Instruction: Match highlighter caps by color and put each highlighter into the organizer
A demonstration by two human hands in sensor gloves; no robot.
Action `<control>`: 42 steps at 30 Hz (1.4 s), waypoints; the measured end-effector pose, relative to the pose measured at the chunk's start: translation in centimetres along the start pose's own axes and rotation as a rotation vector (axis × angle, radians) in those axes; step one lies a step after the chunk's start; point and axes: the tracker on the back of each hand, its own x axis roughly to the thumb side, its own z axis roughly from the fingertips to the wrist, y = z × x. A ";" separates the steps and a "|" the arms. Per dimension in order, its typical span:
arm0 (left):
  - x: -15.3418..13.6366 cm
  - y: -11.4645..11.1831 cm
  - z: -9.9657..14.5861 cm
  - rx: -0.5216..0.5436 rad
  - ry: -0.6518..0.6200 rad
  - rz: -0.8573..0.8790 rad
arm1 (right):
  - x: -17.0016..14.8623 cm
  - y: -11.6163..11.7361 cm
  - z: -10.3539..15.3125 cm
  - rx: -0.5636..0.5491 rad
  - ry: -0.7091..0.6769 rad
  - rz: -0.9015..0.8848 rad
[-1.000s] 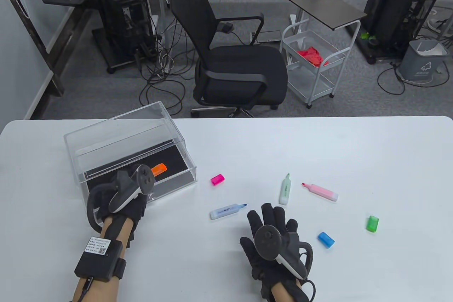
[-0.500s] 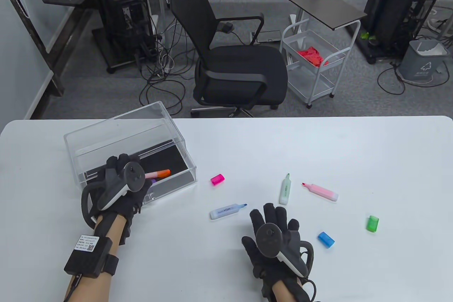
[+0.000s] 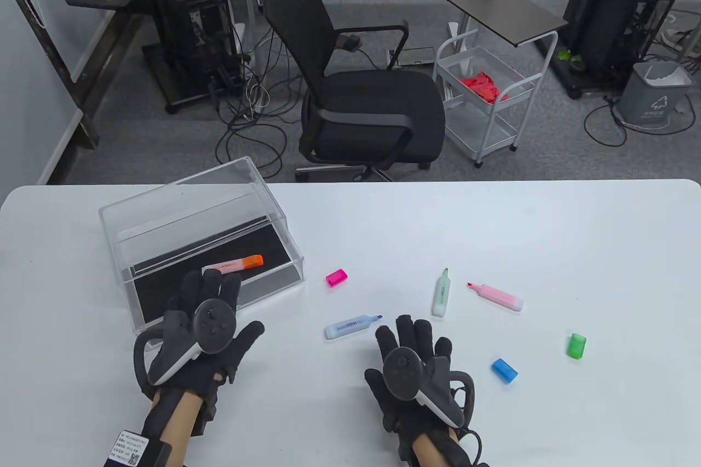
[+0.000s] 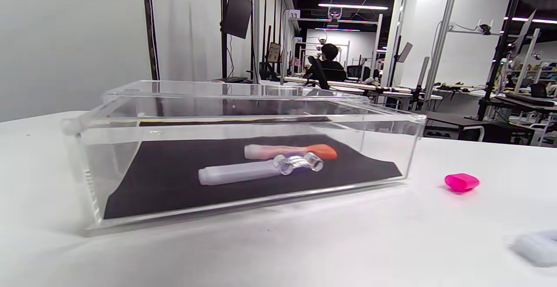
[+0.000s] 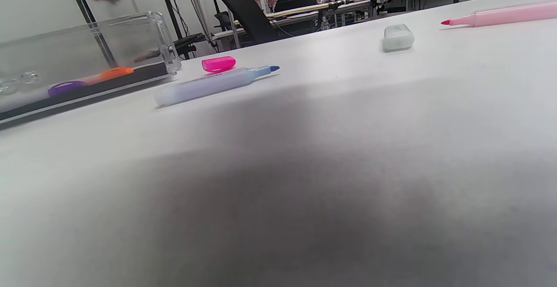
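Both hands lie flat and empty on the white worktop (image 3: 493, 226), fingers spread. The left hand (image 3: 205, 335) sits just in front of the clear organizer (image 3: 181, 204), its fingertips (image 3: 211, 283) near the front wall; from the table view I can't tell whether they touch it. The right hand (image 3: 411, 363) rests further right, with its fingers just short of the blue highlighter (image 3: 353, 326).

Inside the organizer, on its black liner, two capped highlighters lie side by side: the orange highlighter (image 4: 289, 151) behind and a purple highlighter (image 4: 243, 175) in front, its cap partly hidden behind the organizer's clear handle knob in the left wrist view.

Out on the worktop three highlighters lie uncapped. The blue highlighter points its tip to the right. The green highlighter (image 3: 441, 294) lies nearly upright in the table view, tip pointing away from the person. The pink highlighter (image 3: 497, 296) is just beside it to the right, tip toward the green one.

Three loose caps are scattered about: the pink cap (image 3: 337, 277) lies between the organizer and the green highlighter, the blue cap (image 3: 504, 370) is near the right hand, and the green cap (image 3: 576, 345) lies well off to the right.
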 end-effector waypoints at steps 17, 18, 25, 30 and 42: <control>2.4 -3.4 4.4 -0.022 -0.006 -0.002 | 0.6 0.6 0.0 0.031 -0.033 0.004; 2.2 -3.9 4.4 -0.028 -0.007 -0.002 | 0.6 0.7 0.0 0.033 -0.034 0.007; 2.0 -6.6 4.7 -0.042 -0.035 -0.011 | 1.0 1.0 -0.2 0.046 -0.040 0.034; 2.0 -6.8 4.8 -0.059 -0.024 0.003 | 1.1 -0.2 -0.8 0.021 -0.053 0.027; 1.4 -7.3 4.5 -0.087 0.018 -0.005 | 2.7 -1.4 -7.7 0.166 -0.082 0.283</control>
